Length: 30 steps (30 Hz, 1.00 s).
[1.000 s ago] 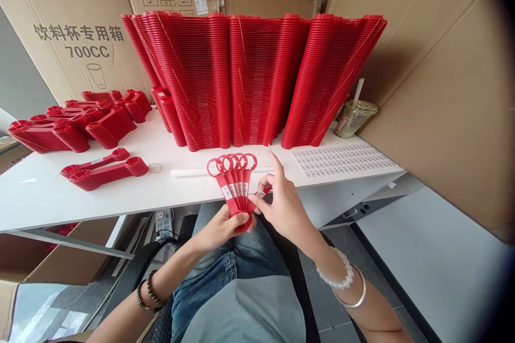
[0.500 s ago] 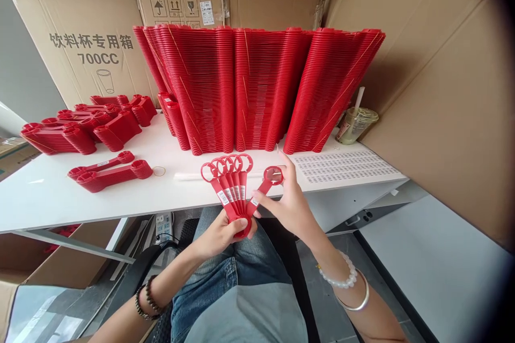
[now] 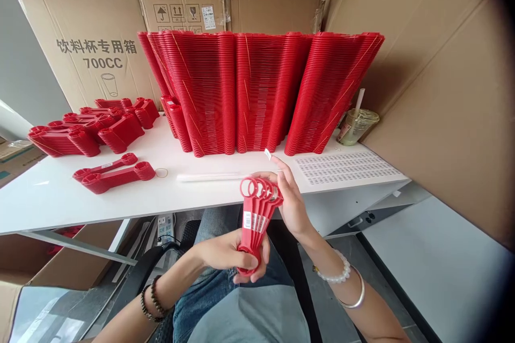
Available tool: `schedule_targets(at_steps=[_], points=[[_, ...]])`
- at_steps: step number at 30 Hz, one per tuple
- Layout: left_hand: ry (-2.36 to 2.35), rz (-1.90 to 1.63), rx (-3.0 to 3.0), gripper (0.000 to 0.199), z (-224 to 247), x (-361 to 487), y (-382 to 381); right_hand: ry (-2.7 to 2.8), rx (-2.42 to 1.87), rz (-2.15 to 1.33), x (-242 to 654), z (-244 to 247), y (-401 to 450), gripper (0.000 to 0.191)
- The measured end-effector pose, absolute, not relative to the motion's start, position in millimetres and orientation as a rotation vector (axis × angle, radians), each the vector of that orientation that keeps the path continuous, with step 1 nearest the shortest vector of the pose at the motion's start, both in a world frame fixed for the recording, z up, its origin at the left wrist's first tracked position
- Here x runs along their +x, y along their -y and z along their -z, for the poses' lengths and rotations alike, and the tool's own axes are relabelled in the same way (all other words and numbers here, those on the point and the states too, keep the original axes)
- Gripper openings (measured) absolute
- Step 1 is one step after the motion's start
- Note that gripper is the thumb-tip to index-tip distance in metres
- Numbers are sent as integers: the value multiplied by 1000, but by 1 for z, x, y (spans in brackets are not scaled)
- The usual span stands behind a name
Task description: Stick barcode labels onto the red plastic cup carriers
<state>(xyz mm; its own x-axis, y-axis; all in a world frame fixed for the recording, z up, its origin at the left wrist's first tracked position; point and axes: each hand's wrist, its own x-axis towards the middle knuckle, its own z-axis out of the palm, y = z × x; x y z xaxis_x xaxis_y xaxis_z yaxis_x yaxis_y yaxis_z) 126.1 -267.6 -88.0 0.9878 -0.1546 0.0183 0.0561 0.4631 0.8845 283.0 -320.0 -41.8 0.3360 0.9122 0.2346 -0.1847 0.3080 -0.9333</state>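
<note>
My left hand (image 3: 237, 254) is closed around the lower ends of several flat red plastic pieces with ring ends (image 3: 257, 220), its thumb pressed on top. They are fanned out above the lap, each visible shaft bearing a white barcode label. At the fan's upper right, my right hand (image 3: 293, 201) has its fingers about the ring ends, some behind them. A small white sticker (image 3: 267, 154) is on the tip of its raised index finger. The sheet of printed labels (image 3: 350, 169) lies on the table to the right of that hand.
Tall stacks of red pieces (image 3: 213, 96) stand at the back of the white table (image 3: 193, 195). More red bundles (image 3: 120, 131) lie left, near a rubber band (image 3: 161, 172). A plastic cup with a straw (image 3: 356, 127) is at right. Cardboard walls (image 3: 277, 13) surround the table.
The fan has moved right and down and closed up somewhat. The single piece held apart by my right hand is now among the others. The sticker shows on my right index fingertip.
</note>
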Motion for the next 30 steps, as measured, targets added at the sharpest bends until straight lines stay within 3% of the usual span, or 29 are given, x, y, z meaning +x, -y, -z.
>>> schedule_targets(at_steps=[9, 25, 30], points=[[340, 285, 817, 25, 104, 131, 271, 921, -939, -1059, 282, 40, 318, 39], [165, 327, 937, 39, 110, 135, 271, 1049, -1108, -1022, 285, 45, 315, 24], [-24, 258, 1168, 46, 95, 129, 262, 1145, -1180, -824, 287, 46, 315, 23]])
